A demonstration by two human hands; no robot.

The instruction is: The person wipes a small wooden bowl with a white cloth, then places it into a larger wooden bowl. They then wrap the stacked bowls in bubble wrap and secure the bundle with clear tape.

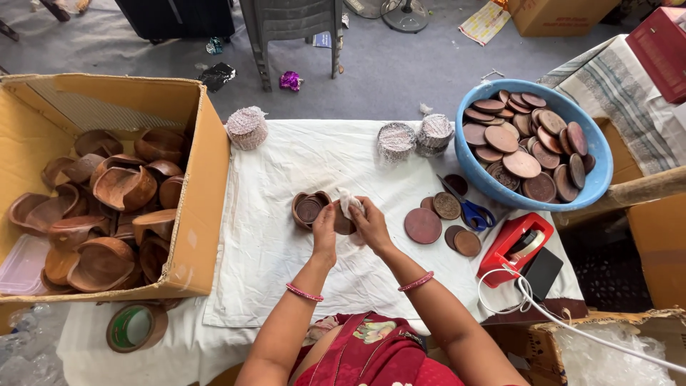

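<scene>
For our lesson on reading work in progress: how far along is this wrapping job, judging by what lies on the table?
Done: three wrapped bundles stand at the table's far edge. In hand: both hands, left and right, press white wrap around a brown piece beside a heart-shaped bowl. Left: a box full of bowls, a blue basin of lids, and loose lids.

Brown clay bowl (309, 209), upright on cloth

grey floor (400, 64), grey plastic chair (293, 28), fan base (404, 14), white-clothed table (271, 243), daylight.
</scene>
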